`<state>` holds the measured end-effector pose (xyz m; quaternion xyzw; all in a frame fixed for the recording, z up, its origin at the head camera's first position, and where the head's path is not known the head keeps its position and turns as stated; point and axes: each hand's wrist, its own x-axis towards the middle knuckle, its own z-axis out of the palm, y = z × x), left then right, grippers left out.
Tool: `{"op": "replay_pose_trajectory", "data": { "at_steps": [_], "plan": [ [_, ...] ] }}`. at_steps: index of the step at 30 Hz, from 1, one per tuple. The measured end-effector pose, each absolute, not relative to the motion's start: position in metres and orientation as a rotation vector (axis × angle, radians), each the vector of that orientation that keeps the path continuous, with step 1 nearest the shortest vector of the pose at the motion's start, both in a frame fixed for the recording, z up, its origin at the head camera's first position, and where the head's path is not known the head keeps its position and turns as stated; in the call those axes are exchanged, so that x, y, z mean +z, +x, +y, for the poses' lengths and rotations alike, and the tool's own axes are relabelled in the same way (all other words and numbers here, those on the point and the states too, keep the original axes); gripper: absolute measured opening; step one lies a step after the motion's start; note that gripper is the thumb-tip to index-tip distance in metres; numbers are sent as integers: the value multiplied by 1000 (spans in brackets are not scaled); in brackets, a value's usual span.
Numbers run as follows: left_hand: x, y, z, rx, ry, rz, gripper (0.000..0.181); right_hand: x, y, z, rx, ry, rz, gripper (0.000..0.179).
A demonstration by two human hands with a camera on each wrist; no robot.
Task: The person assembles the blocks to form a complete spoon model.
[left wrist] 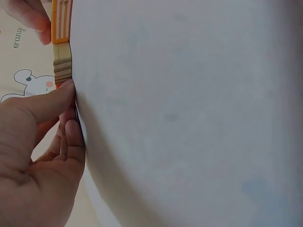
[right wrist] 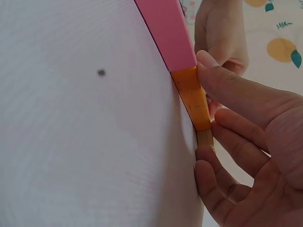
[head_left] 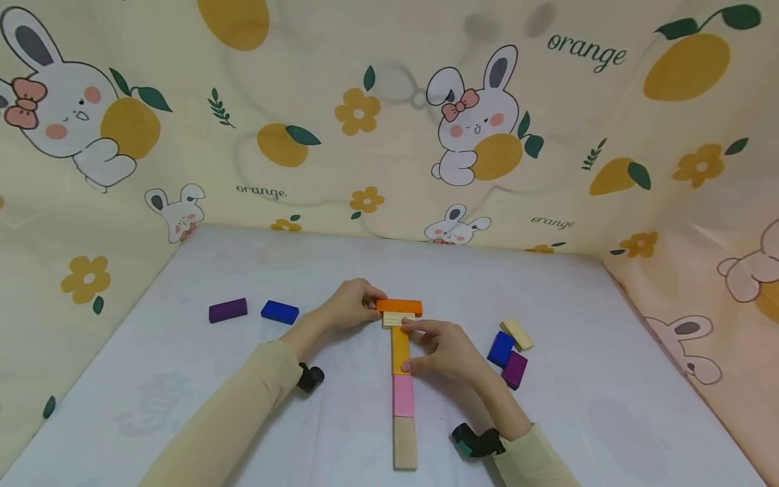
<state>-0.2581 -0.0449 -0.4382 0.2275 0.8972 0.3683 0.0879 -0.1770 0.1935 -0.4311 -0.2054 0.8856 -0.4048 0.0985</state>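
Observation:
In the head view, blocks form a T-like row on the white table. A darker orange block [head_left: 399, 307] lies crosswise at the far end, with a plain wooden block [head_left: 397, 320] against its near side. Then come a yellow-orange block [head_left: 399, 348], a pink block [head_left: 403, 396] and a long wooden block [head_left: 404, 443], end to end. My left hand [head_left: 353, 304] pinches the orange block's left end, which its fingers partly hide. My right hand [head_left: 447, 348] holds the yellow-orange block from the right, thumb near the pink block and index finger by the crosswise wooden block.
On the left lie a purple block [head_left: 228, 310] and a blue block [head_left: 280, 312]. Grouped on the right are a wooden block [head_left: 516, 334], a blue block [head_left: 501, 348] and a purple block [head_left: 514, 370]. Patterned cloth [head_left: 389, 162] rises behind and beside the table.

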Motion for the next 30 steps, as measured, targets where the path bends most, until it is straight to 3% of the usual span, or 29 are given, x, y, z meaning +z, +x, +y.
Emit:
{"op": "replay_pose_trajectory", "data": {
  "at_steps": [14,21,24,30],
  "plan": [
    [-435,-250,-44,1102,676,2707,36,-431,-177,192,-1189,-610,2633,63],
    [-428,-234,-51,1138,642,2731,56,-432,-178,192,-1173,-596,2638,64],
    [-415,-215,-64,1235,666,2714,58,-433,-178,192,-1166,-591,2642,64],
    [-395,-180,-129,1476,687,2731,41,-433,-178,192,-1171,-580,2634,63]
  ]
}}
